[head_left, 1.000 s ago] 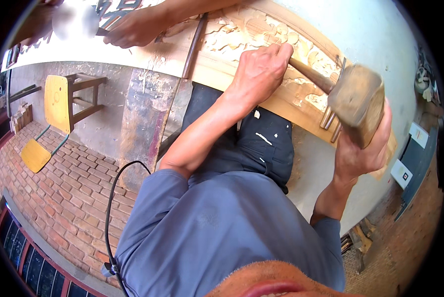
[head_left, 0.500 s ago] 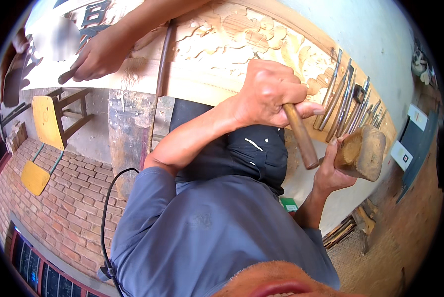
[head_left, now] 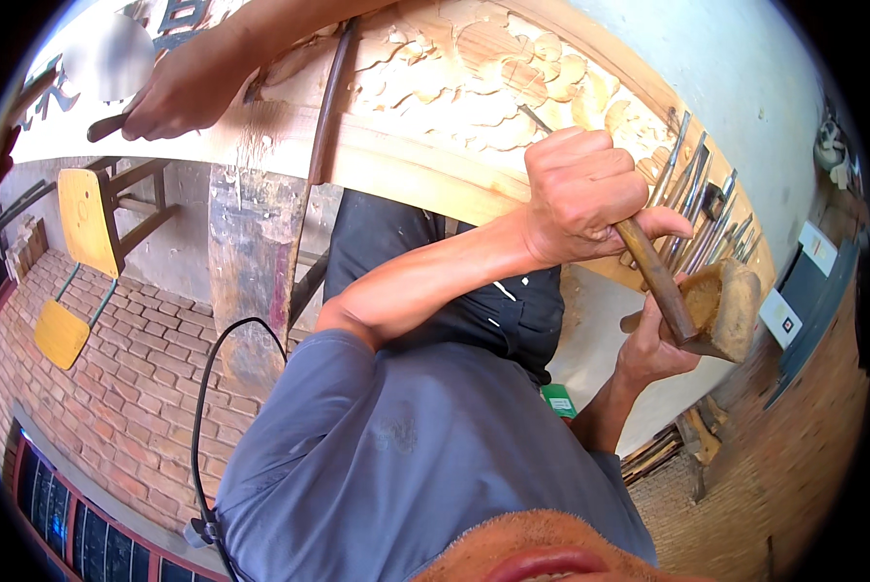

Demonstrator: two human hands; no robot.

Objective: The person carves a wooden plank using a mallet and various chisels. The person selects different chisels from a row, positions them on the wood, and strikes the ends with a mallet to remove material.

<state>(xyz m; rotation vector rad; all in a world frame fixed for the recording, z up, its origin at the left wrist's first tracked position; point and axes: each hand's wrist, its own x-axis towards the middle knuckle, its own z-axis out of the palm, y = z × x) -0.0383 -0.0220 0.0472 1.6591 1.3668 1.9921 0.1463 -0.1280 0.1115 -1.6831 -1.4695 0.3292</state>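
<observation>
My left hand [head_left: 590, 194] is closed in a fist around a carving chisel, its thumb stuck out sideways. The chisel's brown wooden handle [head_left: 656, 281] slants down to the right below the fist; its thin metal shank pokes out above, over the carved wooden panel [head_left: 498, 48]. My right hand [head_left: 653, 344] grips a wooden mallet [head_left: 731, 315] with a worn, blocky head. The chisel's butt end overlaps the mallet head in view; whether they touch I cannot tell. Leaves and rounded shapes stand in relief on the panel.
Several chisels [head_left: 692, 189] lie in a row at the panel's right end. A co-worker's hand [head_left: 183, 92] holds a dark-handled tool at upper left. A dark rod [head_left: 330, 107] crosses the panel's near edge. A yellow chair [head_left: 91, 223] stands left on the brick floor.
My left hand has moved right with the chisel, away from the carving. The chisel's butt now overlaps the mallet head, which has shifted slightly. The co-worker's hand has moved a little left and up.
</observation>
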